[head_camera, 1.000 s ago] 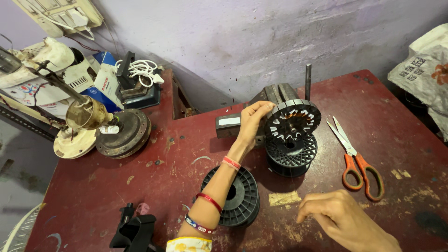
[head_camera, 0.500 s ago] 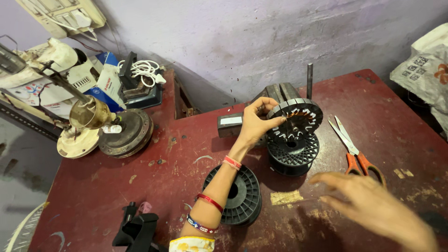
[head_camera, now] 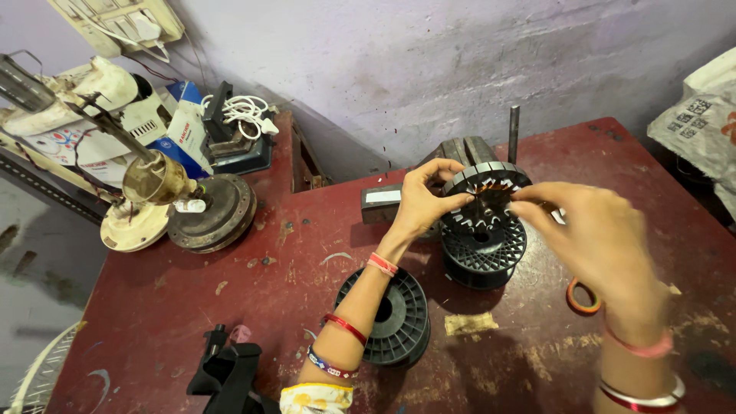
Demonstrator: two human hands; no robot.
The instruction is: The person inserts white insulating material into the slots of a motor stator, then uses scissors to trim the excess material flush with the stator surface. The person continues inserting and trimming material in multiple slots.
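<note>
On a worn dark-red wooden workbench (head_camera: pixel 192 307) set against a pale purple wall, two bare hands meet at one round grey metal motor stator (head_camera: pixel 484 198), a slotted ring with copper-coloured winding showing between its inward teeth. It sits tilted on top of one of two black ribbed plastic spools (head_camera: pixel 484 253), near the bench's far edge and just in front of a grey metal vise (head_camera: pixel 466 150). Fingers of the left hand (head_camera: pixel 423 201) curl round the stator's left rim and grip it; the right hand (head_camera: pixel 602 238), blurred, brings pinched fingertips to the right rim, though what they pinch cannot be made out. Red bangles circle both wrists. A second black ribbed plastic spool (head_camera: pixel 391 314) lies flat beneath the left forearm. One orange handle loop of a pair of scissors (head_camera: pixel 583 297) peeks from under the right hand, and one scrap of tan paper (head_camera: pixel 471 323) lies between the spools. At the far left stand one round dark metal motor housing (head_camera: pixel 216 213), one cream fan base with a brass-coloured cup (head_camera: pixel 149 192) and one coiled white cable (head_camera: pixel 244 115) on a black box. A black clamp (head_camera: pixel 228 372) sits at the near edge
</note>
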